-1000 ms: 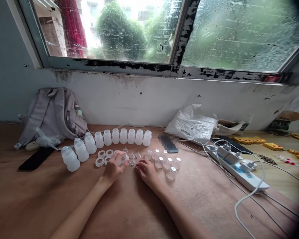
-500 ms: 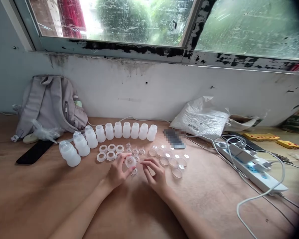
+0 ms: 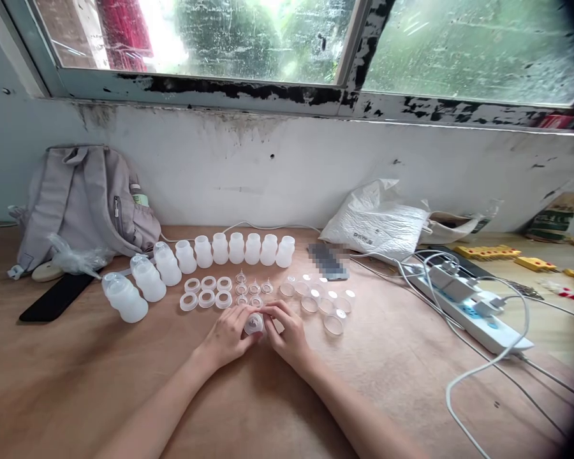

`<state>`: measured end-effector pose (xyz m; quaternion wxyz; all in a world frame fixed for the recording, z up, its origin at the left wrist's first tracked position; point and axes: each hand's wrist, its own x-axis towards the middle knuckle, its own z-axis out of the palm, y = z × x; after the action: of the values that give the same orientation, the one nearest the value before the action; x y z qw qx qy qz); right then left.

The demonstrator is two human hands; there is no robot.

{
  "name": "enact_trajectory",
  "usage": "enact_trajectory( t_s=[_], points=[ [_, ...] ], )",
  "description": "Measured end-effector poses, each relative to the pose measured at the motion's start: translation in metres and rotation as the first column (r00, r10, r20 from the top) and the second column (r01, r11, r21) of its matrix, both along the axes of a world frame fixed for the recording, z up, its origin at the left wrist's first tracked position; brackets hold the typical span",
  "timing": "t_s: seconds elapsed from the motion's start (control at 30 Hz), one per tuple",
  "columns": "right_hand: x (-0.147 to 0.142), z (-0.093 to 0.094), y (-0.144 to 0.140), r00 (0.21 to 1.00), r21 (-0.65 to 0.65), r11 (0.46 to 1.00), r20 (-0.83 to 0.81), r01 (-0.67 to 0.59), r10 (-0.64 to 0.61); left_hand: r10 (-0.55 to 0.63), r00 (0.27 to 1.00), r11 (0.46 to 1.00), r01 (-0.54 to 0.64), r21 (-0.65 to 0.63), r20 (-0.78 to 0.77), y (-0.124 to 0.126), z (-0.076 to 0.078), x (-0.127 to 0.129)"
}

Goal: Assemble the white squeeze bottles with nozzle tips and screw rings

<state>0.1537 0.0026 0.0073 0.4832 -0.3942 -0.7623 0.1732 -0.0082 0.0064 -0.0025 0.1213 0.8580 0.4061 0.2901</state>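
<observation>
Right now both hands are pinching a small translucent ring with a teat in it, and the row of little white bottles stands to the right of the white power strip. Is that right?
Not quite. The head view shows the row of little white bottles to the left of the white power strip, not the right. The rest holds: the left hand and right hand together pinch the small translucent ring with a teat.

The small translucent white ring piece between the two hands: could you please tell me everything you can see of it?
The small translucent white ring piece looks like soft, milky plastic or silicone, round, with a darker opening in its middle facing the camera. It is held just above the brown wooden table, pinched by the fingertips of the left hand and the right hand, which meet around it. Finer detail is too small to tell.
</observation>
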Motion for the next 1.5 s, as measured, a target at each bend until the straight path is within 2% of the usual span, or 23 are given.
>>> enact_trajectory(
  t_s=[0.2,0.3,0.37,0.47,0.53,0.63,0.8,0.87,1.0,1.07,1.23,1.37,1.5],
  points=[
    [0.0,-0.002,0.002,1.0,-0.017,1.0,0.016,0.007,-0.007,0.041,0.999,0.999,-0.04,0.021,-0.027,-0.001,0.002,0.001],
    [0.001,-0.005,0.003,1.0,-0.019,1.0,0.017,0.011,-0.011,0.074,0.997,0.997,-0.073,-0.009,0.033,-0.001,0.005,0.001],
    [0.001,-0.006,0.003,1.0,-0.022,1.0,0.015,0.001,-0.001,0.122,0.983,0.989,-0.11,-0.096,0.134,0.0,0.006,0.001],
    [0.001,-0.003,0.002,0.998,-0.035,0.998,0.026,-0.054,0.055,0.239,0.899,0.941,-0.12,-0.318,0.366,0.001,0.008,0.003],
    [-0.002,0.0,0.0,0.994,-0.055,0.993,0.041,-0.101,0.104,0.298,0.811,0.896,-0.056,-0.44,0.503,0.002,0.007,0.005],
    [-0.006,0.001,-0.002,0.99,-0.087,0.989,0.059,-0.119,0.124,0.336,0.708,0.848,0.059,-0.527,0.62,0.004,0.005,0.009],
    [-0.009,-0.004,0.001,0.999,-0.163,0.986,0.005,-0.041,0.042,0.397,0.631,0.791,0.133,-0.597,0.667,0.002,0.002,0.013],
    [-0.008,-0.005,0.003,1.0,-0.217,0.976,-0.02,0.01,-0.015,0.376,0.655,0.79,0.143,-0.596,0.656,-0.002,0.004,0.014],
    [-0.006,-0.005,0.007,0.994,-0.295,0.953,-0.065,0.063,-0.086,0.181,0.834,0.866,0.116,-0.486,0.521,-0.011,0.01,0.014],
    [-0.005,-0.006,0.009,0.99,-0.317,0.946,-0.091,0.07,-0.104,0.13,0.888,0.891,0.091,-0.446,0.441,-0.015,0.011,0.015],
    [-0.004,-0.011,0.014,0.989,-0.368,0.93,-0.143,-0.015,-0.041,0.247,0.907,0.887,-0.071,-0.457,0.34,-0.014,0.009,0.02],
    [-0.003,-0.013,0.018,0.979,-0.38,0.922,-0.204,-0.079,0.0,0.302,0.927,0.932,-0.238,-0.274,0.224,-0.013,0.009,0.02],
    [-0.003,-0.011,0.016,0.983,-0.353,0.934,-0.181,-0.06,-0.005,0.264,0.926,0.948,-0.197,-0.25,0.269,-0.011,0.009,0.018]
  ],
)
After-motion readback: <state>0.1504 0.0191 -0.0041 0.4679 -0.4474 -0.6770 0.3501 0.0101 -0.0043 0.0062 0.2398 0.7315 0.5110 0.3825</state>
